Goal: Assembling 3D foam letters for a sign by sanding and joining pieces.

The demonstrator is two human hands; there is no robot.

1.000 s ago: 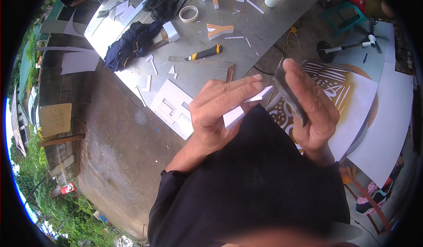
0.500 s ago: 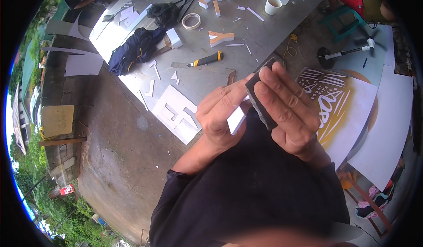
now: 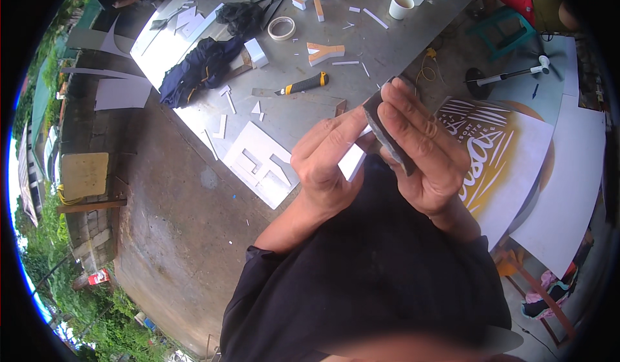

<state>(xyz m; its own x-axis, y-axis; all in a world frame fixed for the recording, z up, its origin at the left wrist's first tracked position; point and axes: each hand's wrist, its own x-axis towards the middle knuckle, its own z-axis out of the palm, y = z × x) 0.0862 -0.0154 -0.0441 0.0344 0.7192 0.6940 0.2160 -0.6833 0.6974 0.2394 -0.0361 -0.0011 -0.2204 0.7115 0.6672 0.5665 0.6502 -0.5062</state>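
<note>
The left hand [image 3: 324,163] pinches a white block [image 3: 352,162] that juts between its fingers and thumb toward a dark pad [image 3: 389,131] held against the right hand [image 3: 431,152], though any contact is hard to see.

In hands [image 3: 323,167]: white piece [image 3: 351,163]; dark block [image 3: 385,133]

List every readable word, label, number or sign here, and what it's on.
White and gold sheet: lettering, partly legible, not copied out.
Pale blue sheet: small dark arrow.
Red packet: markings too small to read.
Orange-topped block: letter-shaped.
</note>
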